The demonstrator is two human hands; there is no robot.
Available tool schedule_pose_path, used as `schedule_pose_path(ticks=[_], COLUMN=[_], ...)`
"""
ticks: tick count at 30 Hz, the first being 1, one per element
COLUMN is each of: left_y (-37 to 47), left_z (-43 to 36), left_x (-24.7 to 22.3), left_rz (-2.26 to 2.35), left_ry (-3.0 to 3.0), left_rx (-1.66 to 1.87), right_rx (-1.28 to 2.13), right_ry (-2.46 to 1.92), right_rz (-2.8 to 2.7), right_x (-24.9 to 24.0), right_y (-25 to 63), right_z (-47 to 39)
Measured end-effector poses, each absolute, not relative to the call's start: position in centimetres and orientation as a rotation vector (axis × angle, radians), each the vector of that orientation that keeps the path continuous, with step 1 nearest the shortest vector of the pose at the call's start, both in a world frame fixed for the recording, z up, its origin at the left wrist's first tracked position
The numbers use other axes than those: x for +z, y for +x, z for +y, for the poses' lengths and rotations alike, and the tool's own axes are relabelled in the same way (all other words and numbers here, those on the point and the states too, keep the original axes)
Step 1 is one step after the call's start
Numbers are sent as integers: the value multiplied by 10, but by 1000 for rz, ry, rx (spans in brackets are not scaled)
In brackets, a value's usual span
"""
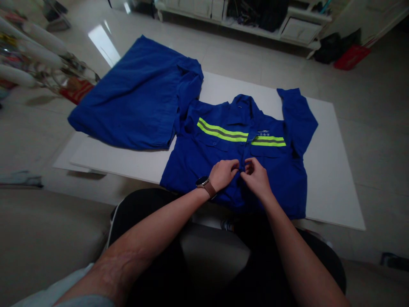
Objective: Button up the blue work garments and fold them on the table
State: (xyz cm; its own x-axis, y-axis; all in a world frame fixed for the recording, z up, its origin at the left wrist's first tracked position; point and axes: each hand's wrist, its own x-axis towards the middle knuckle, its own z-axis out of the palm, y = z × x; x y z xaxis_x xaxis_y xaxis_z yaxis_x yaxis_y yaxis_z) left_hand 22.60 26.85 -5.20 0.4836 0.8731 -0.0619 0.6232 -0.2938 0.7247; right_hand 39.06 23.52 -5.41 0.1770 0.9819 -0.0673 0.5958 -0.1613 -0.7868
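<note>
A blue work jacket (pixel 204 155) with a yellow-green reflective stripe across the chest lies front up, its collar pointing away from me. My left hand (pixel 224 174), with a watch (pixel 203 182) on its wrist, pinches the jacket's front edge at the middle. Close beside it, my right hand (pixel 255 175) has thumb and fingers closed on the other side of the same front opening. Whatever small button lies between the fingertips is too small to make out. The jacket's right-hand sleeve (pixel 298 119) is bent upward on the table.
The white table (pixel 332 179) carries the jacket and a folded blue garment (pixel 134 94) at its left. Beyond are a white cabinet (pixel 300 30) and a red bag (pixel 353 56) on the tiled floor. My knees are under the table's near edge.
</note>
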Motion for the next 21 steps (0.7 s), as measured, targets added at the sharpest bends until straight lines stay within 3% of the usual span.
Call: schedule_pose_path(ticks=[21], left_y=[230], left_z=[279], left_x=[-72], left_rz=[1122], left_ry=[1517], left_rx=[668], right_rx=[673], right_ry=[-1646], right_rz=[-1761], right_x=[-57], right_y=[391], right_z=[234])
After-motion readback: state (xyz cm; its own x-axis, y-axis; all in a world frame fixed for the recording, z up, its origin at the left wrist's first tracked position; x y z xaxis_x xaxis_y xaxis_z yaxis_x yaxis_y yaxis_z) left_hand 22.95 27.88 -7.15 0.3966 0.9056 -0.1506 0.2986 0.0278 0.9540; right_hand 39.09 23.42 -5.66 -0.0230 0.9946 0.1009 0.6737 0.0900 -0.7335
